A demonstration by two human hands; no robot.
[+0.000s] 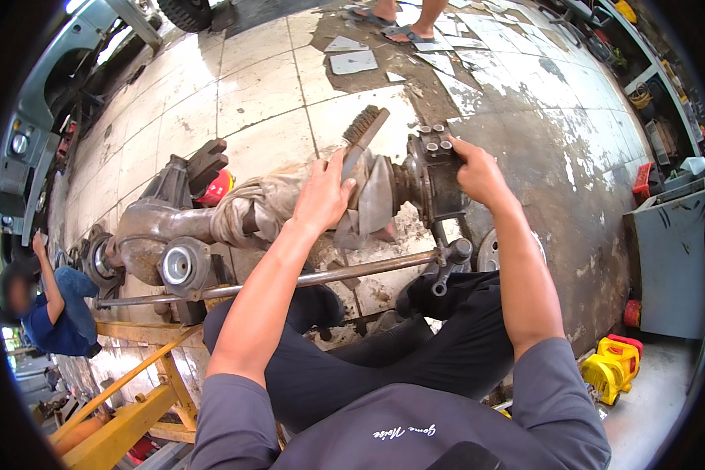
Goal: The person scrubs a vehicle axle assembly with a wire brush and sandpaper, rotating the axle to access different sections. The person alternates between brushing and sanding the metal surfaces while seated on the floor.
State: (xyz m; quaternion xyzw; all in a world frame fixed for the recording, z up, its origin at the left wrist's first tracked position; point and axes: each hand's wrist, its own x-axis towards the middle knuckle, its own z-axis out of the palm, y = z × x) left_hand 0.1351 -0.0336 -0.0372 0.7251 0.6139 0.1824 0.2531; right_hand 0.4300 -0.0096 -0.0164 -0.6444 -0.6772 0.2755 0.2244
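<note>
A wire brush (362,129) with a worn wooden handle is held in my left hand (321,193), bristles pointing up and away from me. That hand is over the cloth-wrapped part of a vehicle axle (157,222). Dirty grey-brown cloth (270,196) is wound around the axle tube. At the right end sits a dark, greasy steering knuckle (437,176) with several bolts on top. My right hand (482,174) grips the knuckle's right side, one digit against the top by the bolts; its other fingers are partly hidden. The brush bristles are apart from the knuckle.
A long metal rod (329,275) crosses in front of my legs. Yellow metal framing (125,415) stands at the lower left. Another person (63,301) crouches at left; sandaled feet (411,33) stand beyond broken tiles (352,63). A yellow-red machine (612,368) lies at right by a grey cabinet (670,262).
</note>
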